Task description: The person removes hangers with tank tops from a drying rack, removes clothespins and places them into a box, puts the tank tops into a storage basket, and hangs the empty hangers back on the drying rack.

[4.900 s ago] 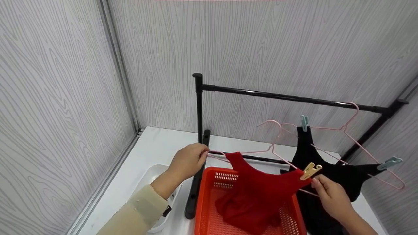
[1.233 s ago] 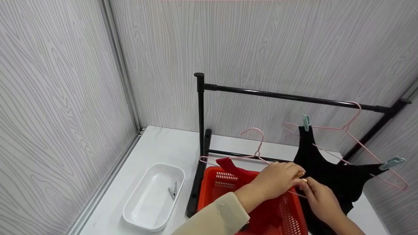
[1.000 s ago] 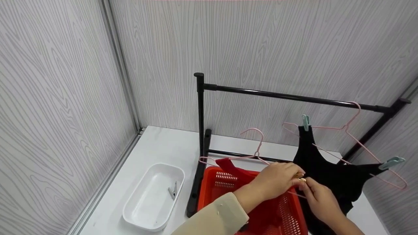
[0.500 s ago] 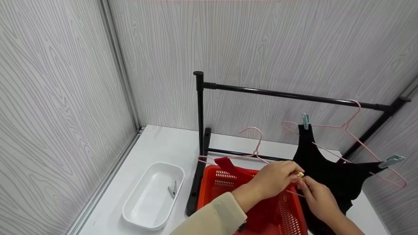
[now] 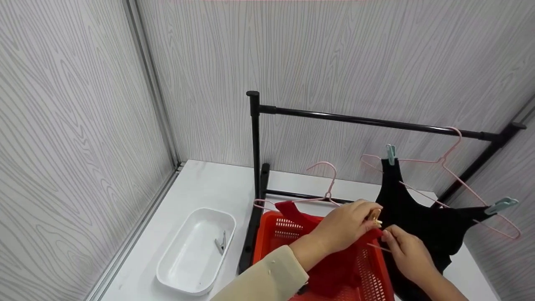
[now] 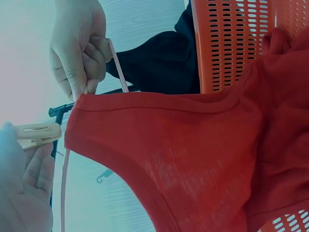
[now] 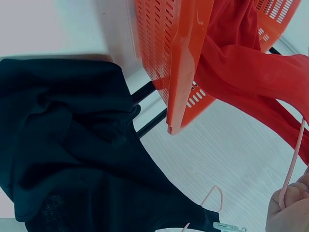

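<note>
My left hand (image 5: pixel 340 225) pinches a yellow clothespin (image 6: pixel 38 131), held just off the shoulder strap of a red sleeveless top (image 6: pixel 183 150). With thumb and fingers my right hand (image 5: pixel 411 255) holds the corner of that strap together with the end of a pink wire hanger (image 5: pixel 329 193). The strap lies over the hanger in the left wrist view. The top's other strap (image 5: pixel 287 207) sits on the hanger's left arm without a clip. Below, the rest of the top drops into a red plastic basket (image 5: pixel 260 246).
Behind stands a black clothes rack (image 5: pixel 355 120). On its right hangs a black sleeveless top (image 5: pixel 422 225) on another pink hanger, with teal clothespins (image 5: pixel 391 154) on both straps. At left, a white tray (image 5: pixel 161 267) contains a grey clothespin (image 5: pixel 220 246).
My left hand has gone from the hanger's left end to the right strap. The yellow clothespin, clipped there earlier, has come off and shifted slightly left and up. The right hand stays nearly still.
</note>
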`<state>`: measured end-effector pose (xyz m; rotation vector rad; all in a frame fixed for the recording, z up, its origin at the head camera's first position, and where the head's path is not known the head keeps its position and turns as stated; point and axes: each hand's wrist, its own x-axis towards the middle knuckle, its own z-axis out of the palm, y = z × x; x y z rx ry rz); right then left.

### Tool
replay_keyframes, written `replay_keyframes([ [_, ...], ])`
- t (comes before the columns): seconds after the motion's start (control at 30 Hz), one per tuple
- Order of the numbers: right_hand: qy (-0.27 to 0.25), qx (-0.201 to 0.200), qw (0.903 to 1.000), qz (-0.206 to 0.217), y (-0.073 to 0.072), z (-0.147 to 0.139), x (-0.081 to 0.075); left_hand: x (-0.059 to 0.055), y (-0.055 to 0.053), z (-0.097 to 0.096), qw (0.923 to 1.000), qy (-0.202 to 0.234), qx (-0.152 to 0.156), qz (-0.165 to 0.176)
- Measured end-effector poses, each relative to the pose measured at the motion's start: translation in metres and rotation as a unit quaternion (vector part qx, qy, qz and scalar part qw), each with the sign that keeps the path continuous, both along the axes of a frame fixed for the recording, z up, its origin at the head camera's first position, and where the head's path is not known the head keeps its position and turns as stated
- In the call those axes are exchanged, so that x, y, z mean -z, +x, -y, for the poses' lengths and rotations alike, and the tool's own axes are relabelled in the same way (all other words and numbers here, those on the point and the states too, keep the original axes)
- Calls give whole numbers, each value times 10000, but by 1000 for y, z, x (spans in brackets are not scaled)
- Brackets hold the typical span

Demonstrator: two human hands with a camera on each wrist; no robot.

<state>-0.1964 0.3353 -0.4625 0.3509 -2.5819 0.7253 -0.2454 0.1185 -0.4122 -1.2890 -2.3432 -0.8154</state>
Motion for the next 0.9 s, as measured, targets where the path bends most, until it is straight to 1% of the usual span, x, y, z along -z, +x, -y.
replay_keyframes([
  [0.17, -9, 22, 10000, 27, 1, -1, 0, -1, 0, 8, 10000, -37, 6, 10],
  [0.37, -35, 34, 10000, 30, 2, -2, -3, -2, 2, 19, 9999, 5, 9, -135],
  [0.63, -63, 90, 9999, 6, 2, -5, -3, -2, 1, 35, 9999, 67, -55, -65],
  [0.8, -64, 144, 9999, 3, 3, -8, -2, 1, -1, 49, 9997, 193, -75, -129],
  [0.9, -54, 133, 9999, -20, 4, -9, -1, 3, -4, 59, 9994, 293, -105, -122],
])
